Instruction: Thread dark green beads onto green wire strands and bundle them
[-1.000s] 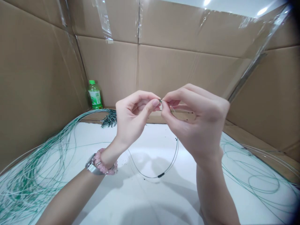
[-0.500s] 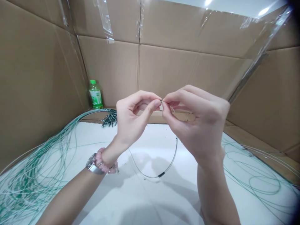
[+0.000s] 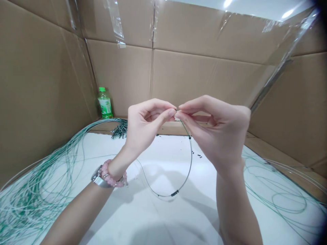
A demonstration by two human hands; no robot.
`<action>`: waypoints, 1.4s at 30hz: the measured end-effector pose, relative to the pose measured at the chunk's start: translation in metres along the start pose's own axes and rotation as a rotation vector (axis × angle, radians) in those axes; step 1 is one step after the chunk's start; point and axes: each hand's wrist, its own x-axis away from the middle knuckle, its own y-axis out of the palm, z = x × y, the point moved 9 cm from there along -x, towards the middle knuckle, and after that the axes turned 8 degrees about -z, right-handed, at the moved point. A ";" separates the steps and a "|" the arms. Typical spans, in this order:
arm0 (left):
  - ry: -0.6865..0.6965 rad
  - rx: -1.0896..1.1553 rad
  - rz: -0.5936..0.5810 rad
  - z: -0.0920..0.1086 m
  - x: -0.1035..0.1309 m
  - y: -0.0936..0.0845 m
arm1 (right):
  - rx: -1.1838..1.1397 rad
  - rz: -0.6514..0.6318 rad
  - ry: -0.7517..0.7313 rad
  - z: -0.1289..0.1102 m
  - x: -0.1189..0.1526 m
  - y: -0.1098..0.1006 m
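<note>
My left hand [image 3: 150,124] and my right hand [image 3: 214,126] meet fingertip to fingertip above the far part of the white table. Both pinch a thin cord [image 3: 190,160], and its small dark end part between the fingertips is mostly hidden. From there the cord hangs in a loop down to the tabletop, green near my right fingers and grey lower down. A cluster of black beads [image 3: 174,193] sits at the bottom of the loop, and a small black piece [image 3: 189,137] is higher up on its right side.
A large bundle of green and white cords [image 3: 38,190] covers the left side, its dark ends [image 3: 120,130] near the back. Looser green cords [image 3: 276,194] lie at right. A green bottle [image 3: 105,105] stands by the cardboard wall [image 3: 189,75]. Tiny black bits [image 3: 199,156] dot the white table [image 3: 153,224].
My right fingers have shifted slightly, with a green stretch of cord now showing below them. The loop and its bead cluster hang a little lower. My left hand has barely moved.
</note>
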 end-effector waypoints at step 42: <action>-0.057 0.045 0.044 -0.046 -0.004 0.025 | -0.354 -0.276 0.392 0.066 0.005 0.015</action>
